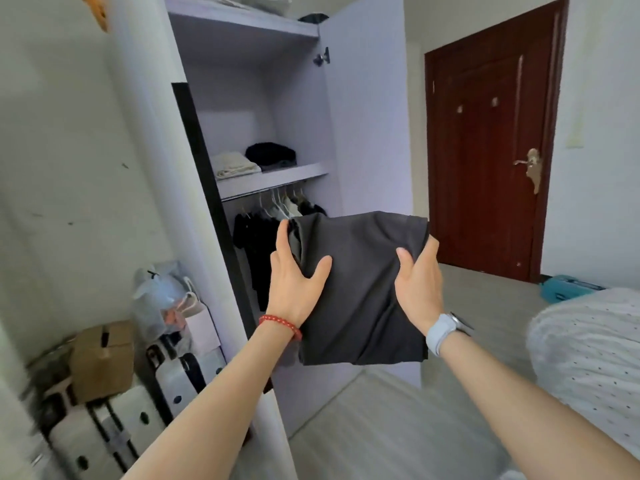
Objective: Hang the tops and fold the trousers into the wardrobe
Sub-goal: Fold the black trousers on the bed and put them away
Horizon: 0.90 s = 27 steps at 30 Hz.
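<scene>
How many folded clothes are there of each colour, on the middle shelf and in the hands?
Cream folded garment on the shelf: 1
Black folded garment on the shelf: 1
Dark grey folded trousers, held by both hands: 1
Total: 3

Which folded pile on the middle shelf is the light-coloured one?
The cream folded pile on the left; the black pile beside it, to its right, is dark.

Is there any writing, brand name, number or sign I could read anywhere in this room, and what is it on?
None can be read anywhere in this view.
Cardboard box: no print shows, and it is blurred.
Watch on the right wrist: its face is turned away.
Folded dark trousers, held by the left hand and the right hand: no label shows.
Plastic bag beside the wardrobe: too blurred to tell.
</scene>
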Motion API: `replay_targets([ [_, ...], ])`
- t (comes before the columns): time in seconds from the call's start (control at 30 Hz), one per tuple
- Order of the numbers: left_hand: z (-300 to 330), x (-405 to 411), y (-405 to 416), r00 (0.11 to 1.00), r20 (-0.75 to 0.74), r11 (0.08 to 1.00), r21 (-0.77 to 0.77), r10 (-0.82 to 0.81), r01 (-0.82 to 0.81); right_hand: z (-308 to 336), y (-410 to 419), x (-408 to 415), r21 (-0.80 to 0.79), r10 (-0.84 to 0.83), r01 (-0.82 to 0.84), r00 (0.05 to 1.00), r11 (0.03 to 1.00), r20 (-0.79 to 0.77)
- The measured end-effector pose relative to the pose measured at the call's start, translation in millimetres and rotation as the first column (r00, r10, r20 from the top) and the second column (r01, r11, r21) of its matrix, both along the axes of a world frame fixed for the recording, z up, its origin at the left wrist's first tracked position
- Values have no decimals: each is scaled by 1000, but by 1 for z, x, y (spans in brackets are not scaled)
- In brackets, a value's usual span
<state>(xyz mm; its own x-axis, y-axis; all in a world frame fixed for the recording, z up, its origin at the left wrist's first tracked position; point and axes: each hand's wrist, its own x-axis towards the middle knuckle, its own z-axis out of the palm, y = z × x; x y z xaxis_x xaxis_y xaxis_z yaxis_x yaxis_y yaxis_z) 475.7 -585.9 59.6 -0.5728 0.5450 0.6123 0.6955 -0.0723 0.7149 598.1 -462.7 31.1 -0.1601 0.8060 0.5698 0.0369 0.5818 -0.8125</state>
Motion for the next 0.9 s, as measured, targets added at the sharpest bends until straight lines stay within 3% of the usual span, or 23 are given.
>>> replay_targets([
  [0.3,-5,-68,74,998,-11,998,-12,60,-60,-5,70,-74,-32,-10,9,999,999,-40],
  [0.6,1,-212,252,978,-68,979,49,199,-196,2,257,-221,48,107,-103,990,994,-94],
  [0.77,45,-292,373,986,-40,986,52,161,-159,48,383,-304,68,132,-126,987,990,-92],
  [0.9,80,-355,423,975,-84,973,121,206,-195,84,437,-370,109,191,-179,974,978,-118],
])
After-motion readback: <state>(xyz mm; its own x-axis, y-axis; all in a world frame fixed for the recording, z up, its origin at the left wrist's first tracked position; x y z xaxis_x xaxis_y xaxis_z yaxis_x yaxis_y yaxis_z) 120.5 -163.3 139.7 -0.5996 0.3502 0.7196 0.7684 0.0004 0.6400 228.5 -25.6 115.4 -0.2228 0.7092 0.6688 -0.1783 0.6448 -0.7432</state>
